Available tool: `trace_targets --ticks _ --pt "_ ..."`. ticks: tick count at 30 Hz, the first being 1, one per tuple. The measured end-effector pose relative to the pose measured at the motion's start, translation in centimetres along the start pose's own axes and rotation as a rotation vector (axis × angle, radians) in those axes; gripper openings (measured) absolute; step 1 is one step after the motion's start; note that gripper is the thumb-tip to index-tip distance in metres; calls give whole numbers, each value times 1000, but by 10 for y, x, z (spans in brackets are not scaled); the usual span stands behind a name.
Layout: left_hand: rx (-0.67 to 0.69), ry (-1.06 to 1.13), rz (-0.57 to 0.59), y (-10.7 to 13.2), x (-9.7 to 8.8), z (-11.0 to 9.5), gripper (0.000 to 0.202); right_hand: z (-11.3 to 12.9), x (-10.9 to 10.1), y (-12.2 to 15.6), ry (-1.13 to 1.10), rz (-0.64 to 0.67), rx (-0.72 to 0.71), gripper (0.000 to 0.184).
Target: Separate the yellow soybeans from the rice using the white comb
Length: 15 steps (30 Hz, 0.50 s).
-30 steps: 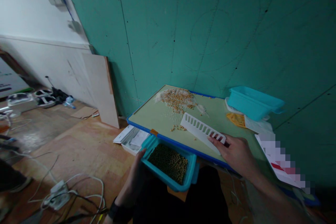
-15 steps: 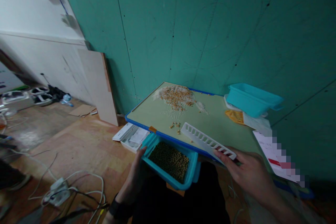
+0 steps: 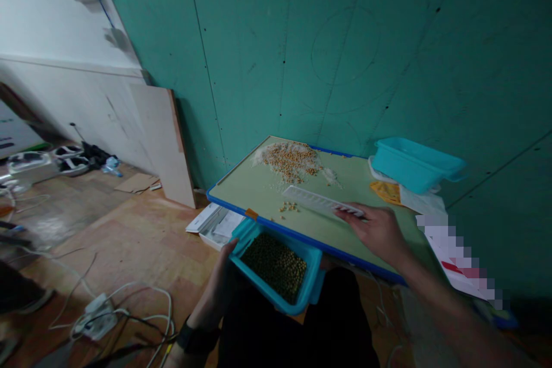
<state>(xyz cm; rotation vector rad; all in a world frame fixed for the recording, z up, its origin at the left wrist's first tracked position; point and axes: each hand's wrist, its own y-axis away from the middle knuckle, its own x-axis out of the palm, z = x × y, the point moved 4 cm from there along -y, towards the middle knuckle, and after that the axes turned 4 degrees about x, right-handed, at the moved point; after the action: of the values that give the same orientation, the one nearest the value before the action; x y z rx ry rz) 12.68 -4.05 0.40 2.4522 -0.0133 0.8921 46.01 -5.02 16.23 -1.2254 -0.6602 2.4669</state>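
Below the table's front edge, my left hand point(image 3: 222, 279) grips a blue plastic container point(image 3: 293, 306) by its left end. Dark green beans point(image 3: 263, 256) and tan soybeans point(image 3: 295, 270) fill part of it. Over the tabletop, my right hand point(image 3: 377, 233) is closed on the near end of a white slotted plastic strip point(image 3: 313, 198). A few loose soybeans point(image 3: 288, 207) lie just in front of that strip. Farther back, a heap of soybeans point(image 3: 291, 161) is spread over white grains point(image 3: 264, 154) that look like rice.
The pale green table point(image 3: 233, 187) has a blue rim and stands against a green wall. On its right are another blue container point(image 3: 414, 164), a yellow and white cloth point(image 3: 388, 191) and a paper point(image 3: 451, 264). A white open box point(image 3: 215, 227) and a power strip point(image 3: 97, 316) are on the floor.
My right hand has moved the white strip away from the table's front edge, up and left toward the heap. The few loose soybeans near it have shifted slightly. The held container stays nearly in place.
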Motion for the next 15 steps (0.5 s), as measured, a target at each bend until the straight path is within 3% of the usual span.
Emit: trace_targets --ticks 3,7,15 --pt "-54 32 -29 -13 -15 4 90 -9 14 -16 -22 61 -34 27" --pt "-79 25 -38 -21 -25 4 100 -11 23 -16 -43 94 -57 25" --pt "-30 -188 -74 -15 -39 -16 80 -15 24 -18 -82 37 -24 31"
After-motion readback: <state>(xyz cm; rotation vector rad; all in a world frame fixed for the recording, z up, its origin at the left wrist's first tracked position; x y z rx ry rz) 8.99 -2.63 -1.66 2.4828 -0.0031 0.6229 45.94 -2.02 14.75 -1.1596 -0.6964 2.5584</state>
